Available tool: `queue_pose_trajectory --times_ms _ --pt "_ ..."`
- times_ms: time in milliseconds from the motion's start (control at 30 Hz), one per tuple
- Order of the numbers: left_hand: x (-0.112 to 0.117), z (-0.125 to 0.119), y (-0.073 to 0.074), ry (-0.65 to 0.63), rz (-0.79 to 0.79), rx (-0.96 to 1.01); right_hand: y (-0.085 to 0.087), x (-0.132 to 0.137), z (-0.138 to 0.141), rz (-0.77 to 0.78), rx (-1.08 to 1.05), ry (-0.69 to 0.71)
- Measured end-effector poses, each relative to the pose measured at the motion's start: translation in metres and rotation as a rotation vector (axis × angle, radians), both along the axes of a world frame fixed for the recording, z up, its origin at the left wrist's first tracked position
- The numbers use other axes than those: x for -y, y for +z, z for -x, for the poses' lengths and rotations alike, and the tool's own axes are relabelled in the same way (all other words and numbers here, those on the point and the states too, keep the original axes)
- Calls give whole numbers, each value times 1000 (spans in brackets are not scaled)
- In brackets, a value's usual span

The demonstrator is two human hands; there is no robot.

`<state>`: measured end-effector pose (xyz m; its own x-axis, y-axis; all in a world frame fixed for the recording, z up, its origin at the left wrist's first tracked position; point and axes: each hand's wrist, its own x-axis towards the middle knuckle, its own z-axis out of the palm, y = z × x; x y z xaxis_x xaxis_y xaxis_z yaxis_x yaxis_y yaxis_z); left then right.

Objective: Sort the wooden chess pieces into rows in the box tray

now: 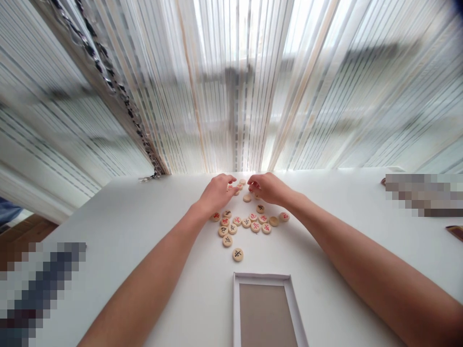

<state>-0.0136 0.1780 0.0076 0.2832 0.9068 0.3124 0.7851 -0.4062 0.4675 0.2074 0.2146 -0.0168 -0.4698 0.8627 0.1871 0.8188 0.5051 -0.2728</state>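
Observation:
Round wooden Chinese chess pieces with red or black characters lie scattered on the white table (195, 299). At the far side, my left hand (218, 191) is open, fingers and thumb curved apart around a few pieces, partly hiding them. Facing it, my right hand (268, 188) has loosely curled fingers, apart, over pieces close to its fingertips. Between the hands sit a blank-faced piece (246, 198) and another piece (242, 182). Closer to me is a loose cluster, including a red-marked piece (255, 226). A black-marked piece (238, 254) lies nearest me.
A shallow box tray (237, 308) with white walls lies in front of me. Striped string curtains (217, 96) hang behind the table's far edge. Blurred-out objects lie at the left and right, with a brown item (455, 232) at the right edge.

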Motion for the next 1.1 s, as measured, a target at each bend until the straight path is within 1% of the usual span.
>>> queue_pose_trajectory --times_ms 100,233,367,467,567,700,833,967,1100 --pt "-7 -7 -12 -60 -17 -83 -1 -4 -5 27 -5 -38" --pt "-11 -5 -21 -110 -41 -172 -2 -7 -9 44 -14 -73" --pt "-9 -5 -22 -118 -68 -226 1 -4 -10 30 -32 -73" --pt "-6 -7 -20 -94 -89 -247 6 -1 -10 14 -43 -61" --pt "-4 -9 -19 -60 -97 -253 9 1 -10 32 -23 -42" --pt "-5 -9 -19 -48 -75 -239 9 1 -8 90 29 -12" --pt "-9 -6 -21 -53 -60 -179 7 2 -6 134 10 -24" --pt "-10 -2 -22 -47 -58 -103 7 4 -5 154 -86 -46" --pt "-9 -2 -20 -44 -50 -14 12 4 -6 139 -282 -81"
